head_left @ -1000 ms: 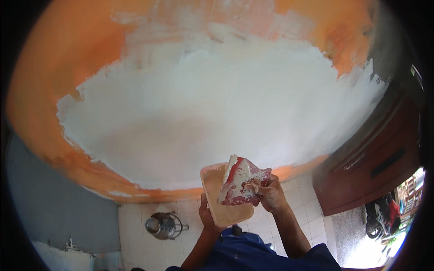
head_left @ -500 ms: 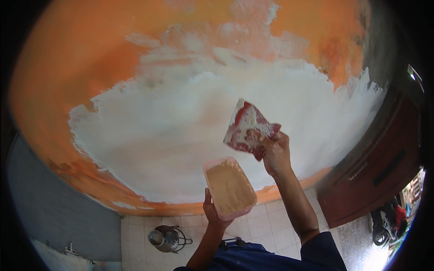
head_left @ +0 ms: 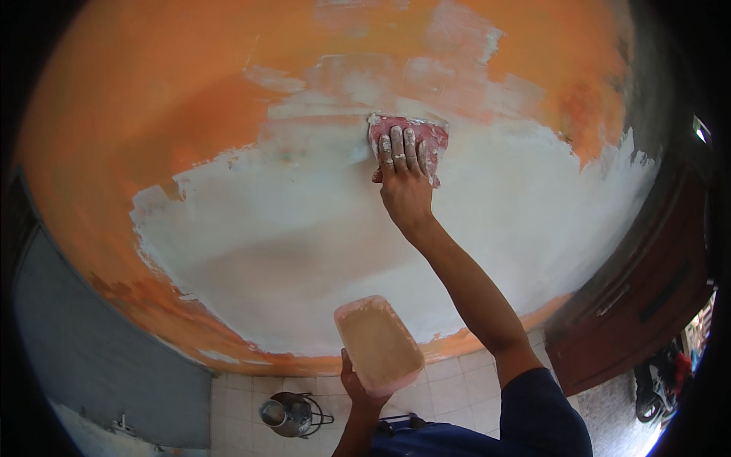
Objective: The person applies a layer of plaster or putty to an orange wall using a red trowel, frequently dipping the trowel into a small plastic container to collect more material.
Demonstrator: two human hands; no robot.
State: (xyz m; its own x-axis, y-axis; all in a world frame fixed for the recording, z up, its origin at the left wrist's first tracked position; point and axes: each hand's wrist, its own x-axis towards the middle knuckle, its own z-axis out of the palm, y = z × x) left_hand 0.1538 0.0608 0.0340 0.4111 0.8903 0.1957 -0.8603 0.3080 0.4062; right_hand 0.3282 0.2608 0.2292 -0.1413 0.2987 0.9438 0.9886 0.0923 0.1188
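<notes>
My right hand [head_left: 405, 171] is stretched up to the wall and presses a red, putty-smeared spreader [head_left: 428, 139] against it, fingers laid over its face. The spreader's upper edge touches the wall [head_left: 320, 206] near the top of a broad whitish coated patch. White smears show on my fingers. Lower down, my left hand [head_left: 362, 388] holds a pink rectangular tub [head_left: 421, 373] from below and its left side. Beige putty [head_left: 377, 343] lies inside the tub, which is tilted toward me. Part of the left hand is hidden by the tub.
Bare orange paint [head_left: 190, 99] surrounds the coated patch. On the tiled floor [head_left: 457, 388] a dark metal pot-like vessel [head_left: 293, 415] stands beside a frame. A grey panel [head_left: 106, 327] is at the left, a dark red door [head_left: 632, 305] at the right, and a motorbike [head_left: 651, 392] beyond it.
My right hand has moved up and left, bringing the spreader from above the tub onto the wall and turning it. The left hand and tub have dropped slightly in the picture.
</notes>
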